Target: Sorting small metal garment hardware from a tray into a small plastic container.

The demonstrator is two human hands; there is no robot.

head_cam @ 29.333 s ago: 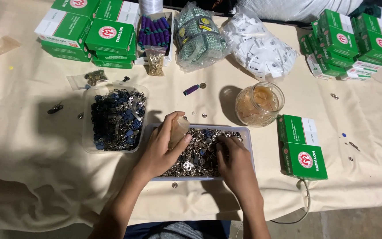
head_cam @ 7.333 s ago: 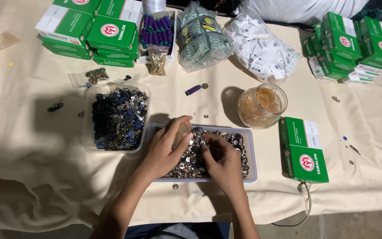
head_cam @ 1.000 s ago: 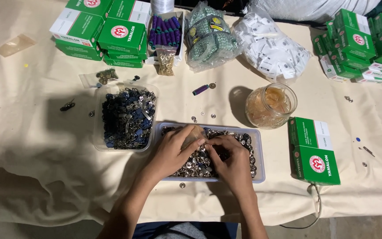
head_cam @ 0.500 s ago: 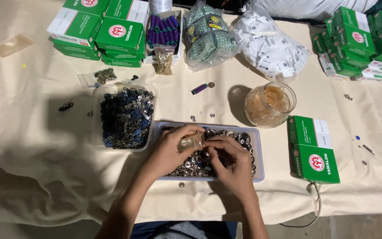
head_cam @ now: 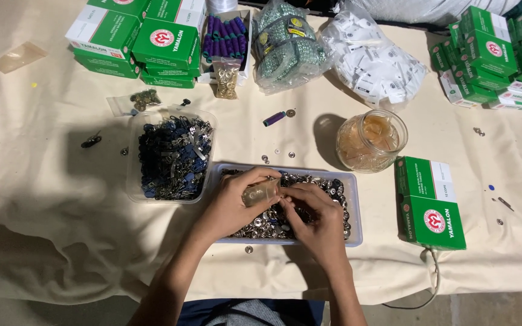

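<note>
Two hands were busy over the shallow tray (head_cam: 353, 199) of silver snap buttons: our left hand (head_cam: 232, 205) gripped a small clear packet (head_cam: 260, 192) just above the pile, our right hand (head_cam: 315, 220) pinching at its mouth. Left of that grip sat a clear tub (head_cam: 133, 175) of dark zipper pulls; beyond it to the right, a glass jar (head_cam: 370, 140) and green boxes (head_cam: 430, 202).

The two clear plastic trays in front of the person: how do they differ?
The clear plastic tray of dark blue and grey metal parts sits to the left, squarish, with no hand in it. The shallow rectangular tray of silvery round snap buttons lies wider, and the left hand and right hand work over it. Both rest on the cream cloth.
</note>
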